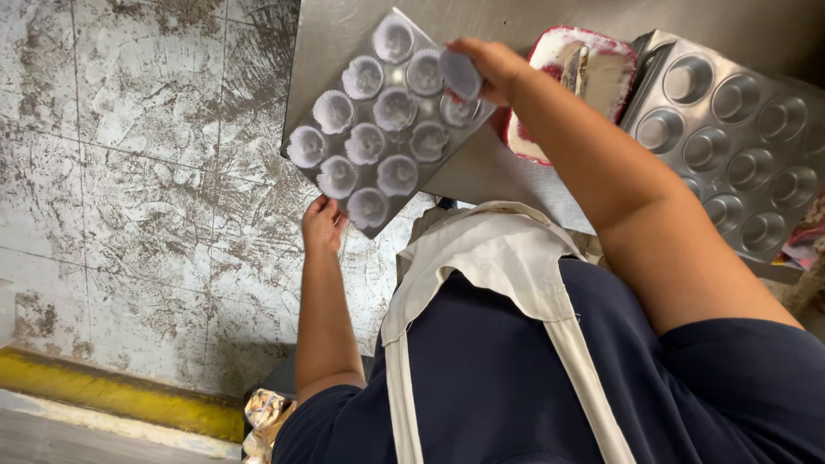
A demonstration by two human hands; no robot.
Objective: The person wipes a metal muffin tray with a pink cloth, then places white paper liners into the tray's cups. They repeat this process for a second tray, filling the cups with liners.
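A metal muffin tray (402, 116) lies on the steel table's corner, its cups lined with white paper liners. My left hand (322, 223) grips the tray's near corner that overhangs the table edge. My right hand (485, 69) holds a white paper liner (461, 74) just above the tray's right-hand cups. A cream apron over a dark shirt fills the lower middle.
A red-rimmed dish (593, 77) with white batter and a spatula sits right of the lined tray. A second, unlined muffin tray (739, 129) lies further right. The steel table (481, 172) ends over a scuffed tiled floor (146, 172) with a yellow strip (120, 395).
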